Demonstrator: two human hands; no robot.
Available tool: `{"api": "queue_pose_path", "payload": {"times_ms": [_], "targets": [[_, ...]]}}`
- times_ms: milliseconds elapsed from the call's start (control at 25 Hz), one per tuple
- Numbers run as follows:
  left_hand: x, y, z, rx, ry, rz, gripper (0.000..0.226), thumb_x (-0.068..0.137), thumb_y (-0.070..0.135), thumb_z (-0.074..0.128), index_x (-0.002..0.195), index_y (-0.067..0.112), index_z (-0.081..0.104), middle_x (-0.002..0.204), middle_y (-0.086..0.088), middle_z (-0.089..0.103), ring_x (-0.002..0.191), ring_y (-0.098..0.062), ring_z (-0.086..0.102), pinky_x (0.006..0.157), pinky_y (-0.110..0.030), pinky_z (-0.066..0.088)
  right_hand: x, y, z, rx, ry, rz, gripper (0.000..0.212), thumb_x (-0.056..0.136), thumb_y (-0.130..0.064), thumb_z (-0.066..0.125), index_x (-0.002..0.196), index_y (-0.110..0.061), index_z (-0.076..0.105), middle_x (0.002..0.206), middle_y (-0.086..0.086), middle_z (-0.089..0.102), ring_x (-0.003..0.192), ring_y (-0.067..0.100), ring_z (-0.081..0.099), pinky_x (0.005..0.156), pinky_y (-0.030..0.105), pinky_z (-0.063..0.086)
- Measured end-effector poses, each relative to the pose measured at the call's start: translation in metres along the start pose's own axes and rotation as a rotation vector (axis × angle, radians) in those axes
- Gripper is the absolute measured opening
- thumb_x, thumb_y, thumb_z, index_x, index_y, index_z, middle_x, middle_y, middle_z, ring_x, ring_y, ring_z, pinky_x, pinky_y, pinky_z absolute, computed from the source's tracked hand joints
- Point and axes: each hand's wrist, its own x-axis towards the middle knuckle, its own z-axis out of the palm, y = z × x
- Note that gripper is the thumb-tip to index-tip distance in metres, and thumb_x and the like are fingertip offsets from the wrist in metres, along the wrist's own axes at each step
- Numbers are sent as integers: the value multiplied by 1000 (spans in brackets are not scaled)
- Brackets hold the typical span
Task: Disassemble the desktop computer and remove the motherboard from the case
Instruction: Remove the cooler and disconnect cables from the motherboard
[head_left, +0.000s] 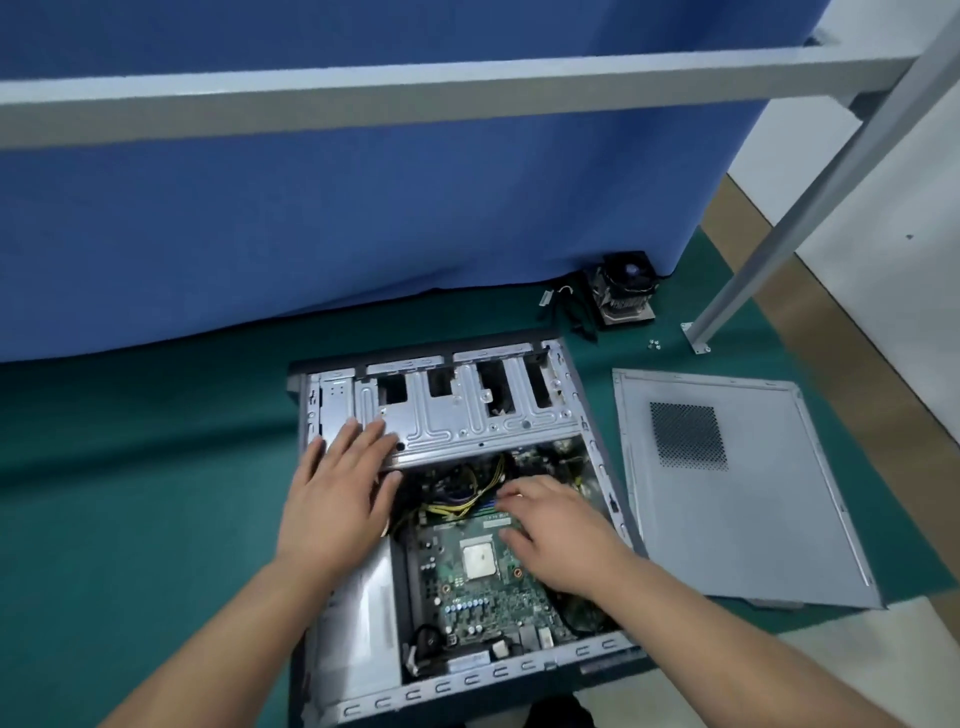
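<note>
Two hands work inside the open case (597, 447) on the green tabletop (156, 493): the left hand (337, 488) lies flat, fingers straight, on the drive cage (467, 410), while the right hand (550, 525) reaches with loosely curled fingers among the cables (462, 493), gripping nothing visibly. The motherboard (483, 587), still in the case, looks thin, stiff and fragile, best lifted by its bare edges. No writing is legible.

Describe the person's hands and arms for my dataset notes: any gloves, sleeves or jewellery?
The left hand and right hand are bare, no gloves. Both forearms are uncovered to the frame edge, no sleeves showing. No watch or wristband is visible; the blur hides whether any ring is worn.
</note>
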Motion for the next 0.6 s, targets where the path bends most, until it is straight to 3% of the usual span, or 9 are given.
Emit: {"api": "queue_pose_path", "payload": {"times_ms": [120, 200, 480, 600], "targets": [[-12, 4, 5, 131, -22, 15, 64, 103, 62, 14, 160, 36, 26, 169, 14, 16, 158, -14, 4, 127, -46, 5, 26, -10, 25, -104, -146, 30, 70, 101, -23, 50, 163, -21, 18, 170, -3, 14, 156, 21, 12, 128, 39, 10], [-12, 5, 9, 148, -14, 16, 65, 103, 63, 13, 161, 34, 24, 169, 12, 15, 158, -15, 3, 127, -48, 5, 36, -13, 38, -203, -174, 66, 80, 96, -13, 51, 164, -21, 9, 172, -1, 7, 157, 23, 6, 125, 38, 1], [-12, 5, 12, 152, 24, 14, 60, 102, 56, 21, 159, 39, 25, 168, 11, 22, 158, -17, 8, 126, -51, 9, 36, -4, 50, -304, -228, 121, 85, 86, -9, 54, 163, -24, 20, 169, -5, 17, 156, 22, 12, 126, 42, 5], [-10, 3, 12, 168, 43, 13, 58, 102, 55, 22, 158, 41, 25, 168, 12, 23, 158, -16, 10, 126, -51, 10, 41, -4, 50, -224, -167, 117, 77, 86, -6, 52, 159, -24, 33, 164, -3, 29, 151, 27, 21, 124, 45, 17]]}}
